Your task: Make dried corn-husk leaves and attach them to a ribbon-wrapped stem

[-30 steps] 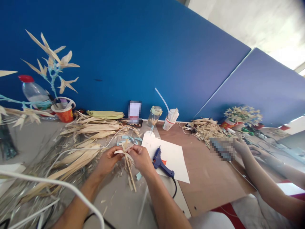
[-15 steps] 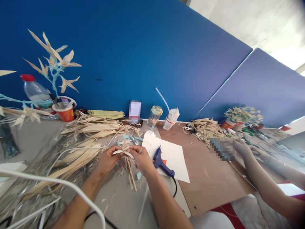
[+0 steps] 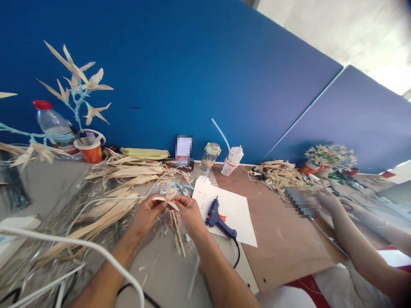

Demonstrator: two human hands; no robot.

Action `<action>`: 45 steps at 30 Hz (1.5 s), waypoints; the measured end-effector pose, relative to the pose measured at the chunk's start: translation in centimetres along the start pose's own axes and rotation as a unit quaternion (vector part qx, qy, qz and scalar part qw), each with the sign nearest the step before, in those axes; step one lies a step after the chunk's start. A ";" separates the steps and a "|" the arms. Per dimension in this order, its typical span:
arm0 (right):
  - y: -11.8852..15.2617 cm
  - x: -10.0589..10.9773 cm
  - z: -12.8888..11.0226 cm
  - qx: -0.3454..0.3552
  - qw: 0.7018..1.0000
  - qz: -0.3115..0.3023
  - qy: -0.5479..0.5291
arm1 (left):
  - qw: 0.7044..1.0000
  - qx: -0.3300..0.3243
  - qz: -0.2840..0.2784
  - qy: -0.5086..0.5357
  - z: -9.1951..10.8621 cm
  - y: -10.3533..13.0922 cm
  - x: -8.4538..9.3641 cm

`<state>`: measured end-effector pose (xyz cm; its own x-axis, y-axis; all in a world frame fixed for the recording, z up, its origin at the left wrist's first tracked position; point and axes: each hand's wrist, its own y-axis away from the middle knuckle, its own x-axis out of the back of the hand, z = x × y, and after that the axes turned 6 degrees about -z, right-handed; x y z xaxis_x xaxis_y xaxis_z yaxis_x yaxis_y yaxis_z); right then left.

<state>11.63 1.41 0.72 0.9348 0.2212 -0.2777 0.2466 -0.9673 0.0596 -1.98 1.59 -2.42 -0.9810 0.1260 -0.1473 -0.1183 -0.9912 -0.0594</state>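
Between my two hands is a small pale flower of corn husk (image 3: pixel 167 199), its pointed petals spreading several ways. My left hand (image 3: pixel 151 210) pinches it from the left, thumb against fingers. From the right, my right hand (image 3: pixel 186 208) has fingertips closed on another petal. Thin dry stalks (image 3: pixel 177 233) lie on the table just below the flower. Behind it are light blue strips (image 3: pixel 180 187). A blue glue gun (image 3: pixel 220 219) rests on a white sheet (image 3: pixel 239 209) to the right of my right hand.
Dried corn husks (image 3: pixel 109 209) are heaped on the left. A red paper cup (image 3: pixel 90 153), a bottle (image 3: pixel 53 124) and husk flower branches (image 3: pixel 77 96) stand behind. A white cable (image 3: pixel 96 248) loops across the front left. At right, another person's arms (image 3: pixel 346 239) reach over the table.
The flower has turned slightly between my fingertips, its right petal now tilting more downward. Both hands keep their pinch. The whole view has shifted a little.
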 end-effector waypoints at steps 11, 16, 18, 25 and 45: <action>-0.3 0.6 1.7 0.021 0.999 -0.010 0.041 | 0.998 0.046 0.036 0.009 1.0 0.2 -0.4; -0.3 0.7 1.6 0.056 0.995 -0.032 0.079 | 0.997 0.036 0.054 0.031 0.5 0.0 0.0; -0.2 0.6 1.4 0.056 0.994 -0.033 0.092 | 0.997 0.036 0.060 0.033 0.5 0.0 -0.1; -0.4 1.4 1.2 -0.022 0.993 0.021 0.115 | 0.999 0.016 0.033 0.008 0.2 0.0 -0.5; -0.4 2.0 -1.1 -0.045 0.990 -0.022 -0.133 | 0.999 0.037 0.033 -0.010 1.2 0.3 -0.7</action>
<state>13.70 2.35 1.17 0.8259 0.2100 -0.5232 0.3178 -0.9400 0.1244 -1.55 1.19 -1.19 -0.9900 0.0595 -0.1281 -0.0629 -0.9978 0.0227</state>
